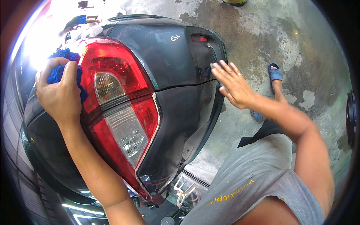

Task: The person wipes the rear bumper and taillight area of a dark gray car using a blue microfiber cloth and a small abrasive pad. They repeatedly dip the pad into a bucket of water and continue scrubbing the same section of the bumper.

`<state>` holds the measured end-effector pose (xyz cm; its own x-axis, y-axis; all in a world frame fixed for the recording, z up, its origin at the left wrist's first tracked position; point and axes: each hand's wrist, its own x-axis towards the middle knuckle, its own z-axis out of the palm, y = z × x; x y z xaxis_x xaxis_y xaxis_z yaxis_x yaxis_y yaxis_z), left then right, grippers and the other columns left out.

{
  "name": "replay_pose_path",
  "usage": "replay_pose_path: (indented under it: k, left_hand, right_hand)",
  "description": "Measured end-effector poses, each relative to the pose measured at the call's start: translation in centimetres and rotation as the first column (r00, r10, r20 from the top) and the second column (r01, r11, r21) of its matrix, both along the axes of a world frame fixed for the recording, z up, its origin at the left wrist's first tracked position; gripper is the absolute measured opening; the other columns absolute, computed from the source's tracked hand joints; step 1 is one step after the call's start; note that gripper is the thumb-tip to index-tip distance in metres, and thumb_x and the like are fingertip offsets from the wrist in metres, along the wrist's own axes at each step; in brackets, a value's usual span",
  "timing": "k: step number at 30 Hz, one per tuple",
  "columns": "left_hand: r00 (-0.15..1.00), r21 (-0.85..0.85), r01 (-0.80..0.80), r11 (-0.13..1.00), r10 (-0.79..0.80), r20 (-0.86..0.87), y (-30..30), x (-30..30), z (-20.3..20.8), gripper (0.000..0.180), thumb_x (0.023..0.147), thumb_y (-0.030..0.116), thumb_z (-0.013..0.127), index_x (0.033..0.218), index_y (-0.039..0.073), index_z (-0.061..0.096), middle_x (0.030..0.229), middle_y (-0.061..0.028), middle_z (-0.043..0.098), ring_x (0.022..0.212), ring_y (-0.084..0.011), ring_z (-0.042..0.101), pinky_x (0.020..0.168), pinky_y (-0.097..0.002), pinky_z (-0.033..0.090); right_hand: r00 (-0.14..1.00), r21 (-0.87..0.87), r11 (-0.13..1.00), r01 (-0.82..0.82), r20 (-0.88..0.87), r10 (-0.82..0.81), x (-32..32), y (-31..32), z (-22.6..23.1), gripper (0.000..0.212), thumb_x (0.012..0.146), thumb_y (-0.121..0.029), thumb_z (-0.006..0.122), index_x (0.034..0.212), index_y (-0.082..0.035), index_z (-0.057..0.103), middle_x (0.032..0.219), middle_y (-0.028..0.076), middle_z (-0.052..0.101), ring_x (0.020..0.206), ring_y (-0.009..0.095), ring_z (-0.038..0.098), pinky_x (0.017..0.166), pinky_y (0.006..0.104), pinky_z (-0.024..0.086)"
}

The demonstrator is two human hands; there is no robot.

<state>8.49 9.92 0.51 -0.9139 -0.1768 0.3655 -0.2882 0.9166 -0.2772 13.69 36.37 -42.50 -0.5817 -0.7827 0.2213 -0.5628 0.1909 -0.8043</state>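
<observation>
My left hand (60, 88) is closed round a bundled blue cloth (81, 84), a fluffy one. It presses the cloth at the left edge of a red and clear tail light (112, 52). That light sits on the rear corner of a dark grey car (180, 112). My right hand (236, 84) is stretched flat, fingers extended, at the right edge of the car's bumper. Its fingertips reach the bodywork near a small red reflector (199, 38). A small greyish edge shows by those fingertips, too small to make out.
Stained concrete floor (262, 41) lies to the right, with my foot in a blue slipper (275, 73) on it. A white frame-like stand (187, 193) and a drain grate (196, 177) are below the car. A dark round object (351, 118) stands at the far right.
</observation>
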Motion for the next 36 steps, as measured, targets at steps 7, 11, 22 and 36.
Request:
replay_pose_path:
  k: [7,11,22,36]
  left_hand:
    - [0.996,-0.055,0.094,0.994,-0.094,-0.001,-0.6,-0.3,0.0,0.014,0.083,0.018,0.083,0.092,0.008,0.079,0.105,-0.0125,0.072,0.105,-0.0297,0.07,0.096,-0.0423,0.054]
    - [0.993,-0.107,0.119,0.987,-0.12,-0.006,-1.3,-0.1,0.2,0.014,0.083,0.02,0.083,0.092,0.009,0.08,0.106,-0.013,0.072,0.103,-0.03,0.071,0.096,-0.0422,0.054]
    - [0.991,-0.145,0.12,0.982,-0.127,-0.041,-0.4,-0.2,0.1,0.015,0.08,0.021,0.084,0.089,0.011,0.079,0.104,-0.0136,0.067,0.091,-0.0284,0.07,0.085,-0.0417,0.056]
    - [0.998,-0.031,0.028,0.999,-0.03,-0.061,1.3,-0.3,0.1,0.015,0.078,0.02,0.081,0.088,0.01,0.077,0.108,-0.0158,0.069,0.099,-0.036,0.07,0.094,-0.0452,0.056]
  right_hand:
    - [0.96,-0.276,0.929,0.246,0.202,-0.195,5.9,-6.1,6.0,0.063,0.109,-0.027,0.061,0.165,-0.002,0.047,0.173,0.023,0.041,0.163,0.04,0.037,0.133,0.0572,0.024]
    - [0.987,-0.187,0.971,0.15,0.088,-0.135,5.4,-6.1,6.9,0.07,0.107,-0.03,0.064,0.166,0.001,0.042,0.174,0.022,0.04,0.165,0.038,0.034,0.134,0.0574,0.022]
    - [0.963,-0.065,0.988,0.138,0.242,-0.118,4.8,-7.8,8.8,0.075,0.113,-0.038,0.054,0.174,-0.002,0.028,0.182,0.02,0.025,0.171,0.035,0.019,0.134,0.0622,0.017]
    - [0.988,-0.091,0.986,0.139,0.079,-0.132,-0.2,-10.6,11.0,0.07,0.116,-0.041,0.043,0.175,-0.005,0.028,0.183,0.018,0.023,0.171,0.035,0.019,0.134,0.0675,0.01]
